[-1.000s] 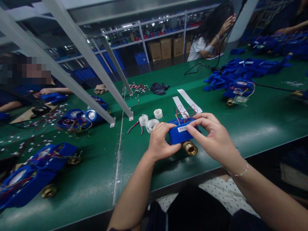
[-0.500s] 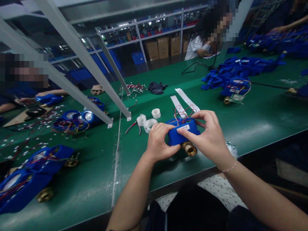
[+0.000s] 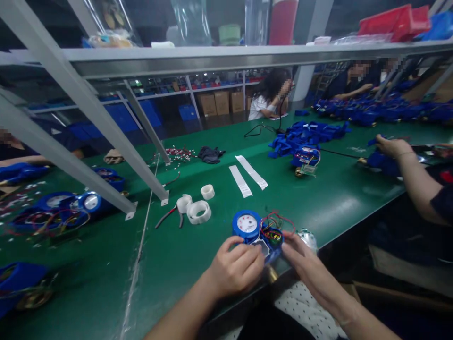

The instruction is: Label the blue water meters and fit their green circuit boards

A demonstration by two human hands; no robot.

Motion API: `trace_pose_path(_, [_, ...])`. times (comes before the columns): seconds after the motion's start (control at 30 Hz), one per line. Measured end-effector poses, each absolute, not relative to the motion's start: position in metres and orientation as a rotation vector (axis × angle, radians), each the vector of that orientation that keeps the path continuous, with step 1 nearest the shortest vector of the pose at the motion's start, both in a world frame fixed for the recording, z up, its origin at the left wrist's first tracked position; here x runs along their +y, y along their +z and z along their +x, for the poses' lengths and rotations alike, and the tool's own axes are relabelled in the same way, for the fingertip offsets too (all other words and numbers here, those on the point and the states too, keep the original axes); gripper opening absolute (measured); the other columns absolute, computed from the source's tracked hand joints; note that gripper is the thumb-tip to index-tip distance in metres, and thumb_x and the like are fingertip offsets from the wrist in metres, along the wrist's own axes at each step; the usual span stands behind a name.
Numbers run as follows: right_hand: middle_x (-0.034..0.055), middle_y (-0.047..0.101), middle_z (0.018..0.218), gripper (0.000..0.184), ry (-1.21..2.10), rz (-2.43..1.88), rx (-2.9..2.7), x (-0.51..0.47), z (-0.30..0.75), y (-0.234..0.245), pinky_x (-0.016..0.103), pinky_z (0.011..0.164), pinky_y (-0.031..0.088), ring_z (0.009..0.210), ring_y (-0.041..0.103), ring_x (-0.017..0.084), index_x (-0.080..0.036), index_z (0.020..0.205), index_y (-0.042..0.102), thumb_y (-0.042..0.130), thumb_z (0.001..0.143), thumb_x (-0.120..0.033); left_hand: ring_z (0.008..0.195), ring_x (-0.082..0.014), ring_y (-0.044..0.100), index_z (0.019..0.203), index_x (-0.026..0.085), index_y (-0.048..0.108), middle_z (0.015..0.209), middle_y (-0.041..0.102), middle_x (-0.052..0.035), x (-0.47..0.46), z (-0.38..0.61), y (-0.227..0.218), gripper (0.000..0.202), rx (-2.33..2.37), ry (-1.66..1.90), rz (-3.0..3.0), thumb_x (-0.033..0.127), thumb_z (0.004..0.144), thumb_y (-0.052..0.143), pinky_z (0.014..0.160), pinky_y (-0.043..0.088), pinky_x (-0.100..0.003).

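Observation:
A blue water meter (image 3: pixel 247 224) with a white round dial lies on the green table near its front edge, dial up. Red and dark wires rise from its open compartment, and a brass pipe end (image 3: pixel 272 274) shows below. My left hand (image 3: pixel 238 265) is closed on the meter's near left side, fingers curled over a grey, white-edged part. My right hand (image 3: pixel 307 259) grips the meter's right side by the wires, its thumb and fingertips against the housing. A shiny whitish-green item (image 3: pixel 307 240), its kind unclear, lies just beyond my right hand.
Cutting pliers (image 3: pixel 170 218) and white tape rolls (image 3: pixel 198 212) lie left of the meter. Label strips (image 3: pixel 240 181) lie behind it. Grey shelf posts (image 3: pixel 106 132) stand at left. More blue meters (image 3: pixel 56 208) are on both sides. A co-worker's hand (image 3: pixel 394 145) works at right.
The meter has been turned and tipped, so its dial and open compartment now face up. My hands have shifted to its near and right sides. The view has tilted up and turned right.

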State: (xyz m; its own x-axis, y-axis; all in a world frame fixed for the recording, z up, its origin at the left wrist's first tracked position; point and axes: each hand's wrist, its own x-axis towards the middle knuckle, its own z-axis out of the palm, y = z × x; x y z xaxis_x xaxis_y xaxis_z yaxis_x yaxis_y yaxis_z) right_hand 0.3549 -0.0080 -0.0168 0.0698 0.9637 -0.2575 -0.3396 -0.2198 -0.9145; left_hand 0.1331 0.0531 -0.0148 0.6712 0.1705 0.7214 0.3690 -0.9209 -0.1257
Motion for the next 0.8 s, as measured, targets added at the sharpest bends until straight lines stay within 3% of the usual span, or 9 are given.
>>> trace_pose_path(0.1, [0.0085, 0.072, 0.121, 0.048, 1.723, -1.035, -0.645, -0.004, 0.350, -0.011, 0.035, 0.101, 0.050, 0.111, 0.066, 0.021, -0.020, 0.120, 0.070, 0.068, 0.093, -0.060, 0.088, -0.0159, 0.074, 0.104, 0.020, 0.072, 0.108, 0.080, -0.0004, 0.051, 0.130, -0.024, 0.019, -0.400, -1.142, -2.597, 0.017, 0.085, 0.069, 0.091, 0.053, -0.039])
trace_pose_path(0.2, [0.0074, 0.077, 0.106, 0.043, 1.819, -1.035, -0.620, 0.010, 0.343, -0.006, 0.029, 0.086, 0.051, 0.093, 0.069, 0.017, -0.017, 0.107, 0.077, 0.075, 0.089, -0.056, 0.091, -0.0163, 0.075, 0.104, 0.023, 0.072, 0.108, 0.081, -0.0002, 0.052, 0.127, -0.030, 0.020, -0.416, -1.186, -2.601, 0.016, 0.086, 0.066, 0.092, 0.055, -0.039])
trace_pose_path(0.3, [0.0079, 0.078, 0.104, 0.044, 1.801, -1.070, -0.617, 0.018, 0.337, -0.006, 0.028, 0.083, 0.050, 0.091, 0.070, 0.018, -0.015, 0.108, 0.078, 0.082, 0.083, -0.050, 0.093, -0.0159, 0.075, 0.106, 0.023, 0.072, 0.108, 0.081, -0.0006, 0.053, 0.128, -0.033, 0.022, -0.416, -1.200, -2.614, 0.015, 0.088, 0.063, 0.098, 0.053, -0.039])
trace_pose_path(0.43, [0.0071, 0.079, 0.099, 0.043, 1.720, -1.129, -0.448, 0.013, 0.337, -0.005, 0.028, 0.078, 0.052, 0.086, 0.069, 0.018, -0.014, 0.103, 0.079, 0.085, 0.078, -0.048, 0.112, -0.0174, 0.073, 0.117, 0.021, 0.070, 0.120, 0.078, -0.0018, 0.053, 0.132, -0.030, 0.028, -0.375, -1.172, -2.638, 0.015, 0.091, 0.060, 0.115, 0.044, -0.040])
trace_pose_path(0.53, [0.0072, 0.079, 0.102, 0.039, 1.654, -1.081, -0.273, 0.004, 0.355, 0.004, 0.029, 0.077, 0.056, 0.087, 0.071, 0.019, -0.016, 0.106, 0.077, 0.084, 0.081, -0.044, 0.120, -0.0198, 0.070, 0.124, 0.021, 0.065, 0.126, 0.075, -0.0032, 0.052, 0.133, -0.023, 0.037, -0.404, -1.260, -2.602, 0.019, 0.087, 0.069, 0.123, 0.037, -0.043])
trace_pose_path(0.67, [0.0054, 0.079, 0.103, 0.038, 1.402, -1.089, -0.142, 0.007, 0.416, 0.016, 0.030, 0.072, 0.060, 0.082, 0.074, 0.020, -0.022, 0.112, 0.075, 0.085, 0.079, -0.036, 0.120, -0.0209, 0.069, 0.128, 0.020, 0.063, 0.126, 0.075, -0.0053, 0.055, 0.133, -0.019, 0.048, -0.522, -1.307, -2.594, 0.018, 0.083, 0.078, 0.122, 0.037, -0.043])
trace_pose_path(0.8, [0.0052, 0.078, 0.095, 0.030, 1.073, -1.263, -0.220, 0.034, 0.498, 0.018, 0.028, 0.060, 0.058, 0.073, 0.073, 0.019, -0.025, 0.105, 0.075, 0.085, 0.077, -0.031, 0.126, -0.0225, 0.066, 0.136, 0.020, 0.059, 0.132, 0.072, -0.0071, 0.062, 0.130, -0.018, 0.050, -0.610, -1.278, -2.661, 0.018, 0.088, 0.072, 0.117, 0.042, -0.043])
